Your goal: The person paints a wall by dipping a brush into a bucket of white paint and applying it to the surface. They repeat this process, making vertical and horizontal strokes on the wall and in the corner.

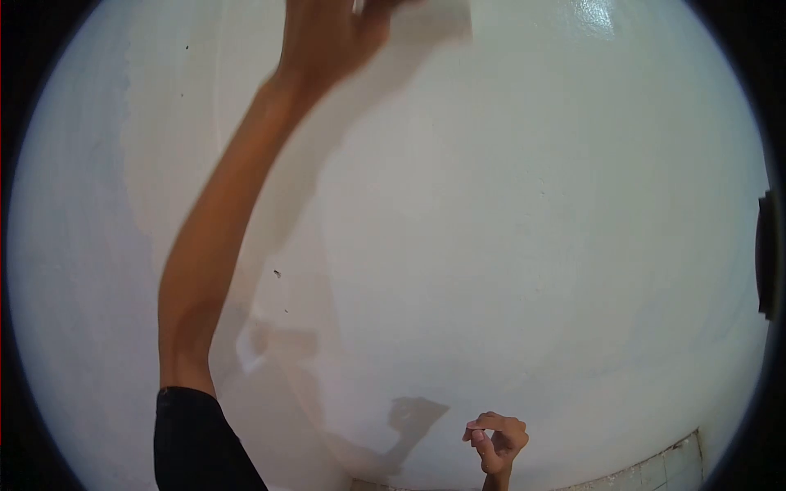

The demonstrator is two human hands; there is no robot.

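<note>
My left hand (340, 33) is raised to the top edge of the view, close to a pale wall (458, 237). It is bent and slightly blurred, and most of its fingers are cut off. A small whitish spot shows between them, but I cannot make out what it is. A straight-edged dark patch lies on the wall beside this hand. Low in the view, my right hand (501, 438) is closed in a loop, thumb against fingertips, in front of the wall. Anything pinched there is too small or hidden to name.
Shadows of arms and hands (413, 417) fall on the wall. Small dark specks (277, 274) mark its surface. A tiled ledge (671, 466) runs along the bottom right. A dark object (766, 254) stands at the right edge. The black sleeve (196, 442) covers my left upper arm.
</note>
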